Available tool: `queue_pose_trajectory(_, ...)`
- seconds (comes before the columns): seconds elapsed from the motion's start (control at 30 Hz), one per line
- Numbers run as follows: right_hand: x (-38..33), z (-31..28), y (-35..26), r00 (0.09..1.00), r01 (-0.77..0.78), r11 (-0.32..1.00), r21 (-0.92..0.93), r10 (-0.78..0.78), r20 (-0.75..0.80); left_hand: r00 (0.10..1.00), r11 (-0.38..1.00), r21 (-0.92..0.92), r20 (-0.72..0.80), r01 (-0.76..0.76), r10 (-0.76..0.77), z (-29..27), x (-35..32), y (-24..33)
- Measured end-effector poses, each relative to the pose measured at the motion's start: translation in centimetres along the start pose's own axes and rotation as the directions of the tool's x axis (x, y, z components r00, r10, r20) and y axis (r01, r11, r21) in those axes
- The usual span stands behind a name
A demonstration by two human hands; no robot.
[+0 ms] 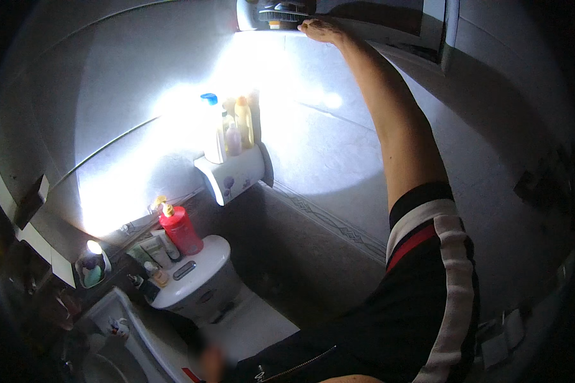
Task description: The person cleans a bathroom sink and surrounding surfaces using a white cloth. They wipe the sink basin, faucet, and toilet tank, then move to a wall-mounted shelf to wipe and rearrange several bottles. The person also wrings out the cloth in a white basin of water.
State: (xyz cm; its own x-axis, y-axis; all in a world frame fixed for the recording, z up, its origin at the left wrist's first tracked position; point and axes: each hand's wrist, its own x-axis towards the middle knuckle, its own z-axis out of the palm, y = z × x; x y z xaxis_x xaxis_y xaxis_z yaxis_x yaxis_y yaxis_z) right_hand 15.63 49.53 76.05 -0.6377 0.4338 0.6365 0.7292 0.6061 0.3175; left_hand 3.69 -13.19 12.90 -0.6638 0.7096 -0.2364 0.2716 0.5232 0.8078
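My right arm stretches up to a white-edged wall shelf (252, 30) at the top of the view. My right hand (322, 30) is at its front edge, fingers curled together. What they close on, if anything, cannot be made out. Just left of the fingertips is a brush (282, 15) with dark bristles, and below it a small orange-and-white item (274, 25). A blurred, skin-coloured patch at the lower edge, beside a red-striped dark sleeve, appears to be my left hand (212, 364). Its fingers do not show.
Below the shelf, a white paper holder (231, 175) carries several bottles (244, 121). A red pump bottle (181, 230) and tubes stand on the toilet tank (211, 260). A washbasin (131, 319) is at lower left. A dark framed panel (437, 32) lies right of my hand.
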Motion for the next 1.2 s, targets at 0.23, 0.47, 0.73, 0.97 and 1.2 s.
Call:
queue_pose_trajectory(0.23,0.0,0.9,1.1,0.998,0.016,0.961,0.277,0.0,-0.059,0.996,0.954,-0.286,0.033,0.092,-0.086,0.3,-1.0,2.9)
queue_pose_trajectory(0.47,-1.5,-1.9,5.6,0.995,-0.089,0.996,0.025,0.088,0.055,0.998,0.955,-0.291,0.007,0.056,-0.057,-0.6,-1.6,-1.4)
queue_pose_trajectory(0.73,-3.6,-4.3,12.9,0.856,-0.24,0.968,0.078,0.249,-0.454,1.0,0.941,-0.337,-0.02,-0.016,0.01,-1.0,0.6,-1.3)
queue_pose_trajectory(0.97,-7.0,-3.3,1.6,0.97,-0.094,0.989,0.117,0.117,-0.212,0.99,0.953,-0.3,-0.14,-0.039,-0.003,-4.0,-0.9,1.4)
queue_pose_trajectory(1.2,-12.1,-2.4,0.2,0.923,0.116,0.682,-0.723,-0.343,-0.176,0.891,0.941,0.323,-0.45,0.102,0.058,-7.7,-4.9,0.3)
